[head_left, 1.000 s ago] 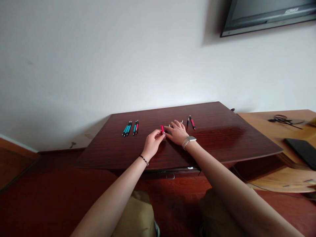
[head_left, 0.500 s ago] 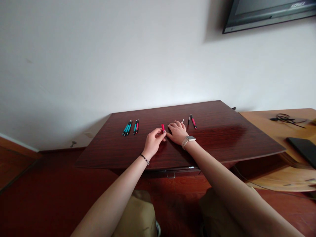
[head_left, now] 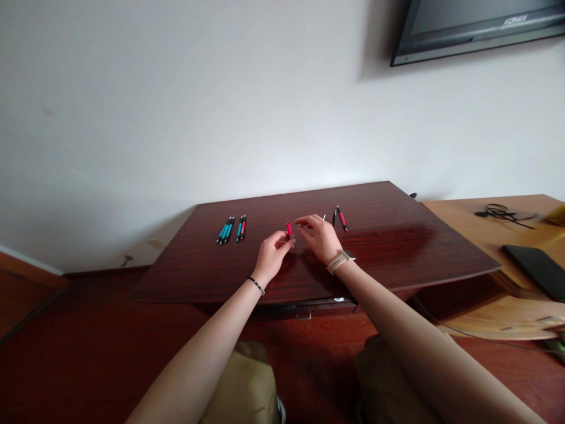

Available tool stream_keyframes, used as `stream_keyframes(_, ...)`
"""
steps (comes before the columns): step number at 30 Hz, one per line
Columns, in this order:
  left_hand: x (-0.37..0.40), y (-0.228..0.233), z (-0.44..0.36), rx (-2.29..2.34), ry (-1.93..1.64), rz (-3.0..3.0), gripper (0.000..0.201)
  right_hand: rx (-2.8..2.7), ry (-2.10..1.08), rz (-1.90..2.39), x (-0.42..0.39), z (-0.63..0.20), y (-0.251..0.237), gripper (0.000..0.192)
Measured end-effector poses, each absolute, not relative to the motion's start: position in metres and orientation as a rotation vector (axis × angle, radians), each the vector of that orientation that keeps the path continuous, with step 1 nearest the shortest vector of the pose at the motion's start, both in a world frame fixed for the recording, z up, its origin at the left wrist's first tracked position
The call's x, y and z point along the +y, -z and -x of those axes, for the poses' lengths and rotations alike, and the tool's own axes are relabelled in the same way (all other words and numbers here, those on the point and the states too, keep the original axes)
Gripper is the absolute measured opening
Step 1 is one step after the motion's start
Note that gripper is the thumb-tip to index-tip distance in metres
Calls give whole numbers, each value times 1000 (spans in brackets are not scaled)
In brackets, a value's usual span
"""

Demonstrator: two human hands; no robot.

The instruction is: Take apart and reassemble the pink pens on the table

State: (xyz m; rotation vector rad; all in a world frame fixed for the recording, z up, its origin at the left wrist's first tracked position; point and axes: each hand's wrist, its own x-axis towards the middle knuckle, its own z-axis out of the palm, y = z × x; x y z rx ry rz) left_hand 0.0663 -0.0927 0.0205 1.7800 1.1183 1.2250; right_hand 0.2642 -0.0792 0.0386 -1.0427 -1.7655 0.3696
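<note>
My left hand (head_left: 272, 257) pinches a short red pen part (head_left: 288, 229) upright over the dark wooden table (head_left: 397, 247). Just to its right, my right hand (head_left: 318, 237) is lifted off the table with its fingertips pinched on something small that I cannot make out. Beyond my right hand lie a red and black pen (head_left: 342, 218), a small dark pen piece (head_left: 334, 216) and a thin pale refill (head_left: 324, 217). Several assembled pens, teal ones (head_left: 225, 229) and a red one (head_left: 243, 227), lie in a row to the left.
A lighter wooden desk (head_left: 468, 218) adjoins on the right, carrying a black cable (head_left: 501, 212) and a flat black device (head_left: 536, 268). A screen (head_left: 477, 26) hangs on the white wall at top right. My knees are under the table's near edge.
My right hand has risen off the table and drawn its fingers into a pinch close to the red part. My left hand holds the red part in nearly the same spot.
</note>
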Motion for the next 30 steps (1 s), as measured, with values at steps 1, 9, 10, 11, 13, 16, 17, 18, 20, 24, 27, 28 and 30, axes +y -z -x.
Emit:
stream_keyframes(1, -92, -21, -67, 1106, -1240, -1775, 26, -1741, -397, 1030, -82, -264, -41, 19)
stream_keyframes(9, -95, -23, -66, 1181, -1181, -1759, 34, -1600, -539, 886, -94, -263, -54, 21)
stream_keyframes(10, -94, -22, -66, 1165, -1191, -1755, 33, -1580, -547, 874, -95, -263, -54, 22)
stream_keyframes(11, -94, -22, -66, 1140, -1200, -1745, 33, -1555, -562, 863, -95, -263, -55, 24)
stream_keyframes(13, -94, -21, -67, 1088, -1212, -1722, 32, -1495, -618, 847, -94, -263, -54, 27)
stream_keyframes(16, -95, -22, -67, 1057, -1194, -1717, 31, -1418, -737, 831, -91, -262, -54, 34)
stream_keyframes(17, -95, -23, -67, 1068, -1180, -1731, 31, -1400, -768, 826, -91, -262, -54, 36)
stream_keyframes(18, -96, -23, -67, 1087, -1167, -1749, 31, -1385, -791, 817, -91, -262, -54, 38)
stream_keyframes(20, -97, -24, -66, 1126, -1146, -1791, 33, -1365, -811, 794, -91, -261, -54, 40)
stream_keyframes(24, -95, -21, -66, 1108, -1149, -1784, 33, -1365, -817, 771, -93, -259, -57, 37)
stream_keyframes(27, -93, -18, -67, 1043, -1170, -1753, 31, -1379, -815, 772, -95, -258, -59, 36)
stream_keyframes(28, -92, -18, -67, 1029, -1173, -1749, 30, -1386, -813, 772, -95, -258, -60, 35)
stream_keyframes(30, -92, -17, -67, 1014, -1170, -1746, 29, -1401, -818, 772, -96, -257, -60, 36)
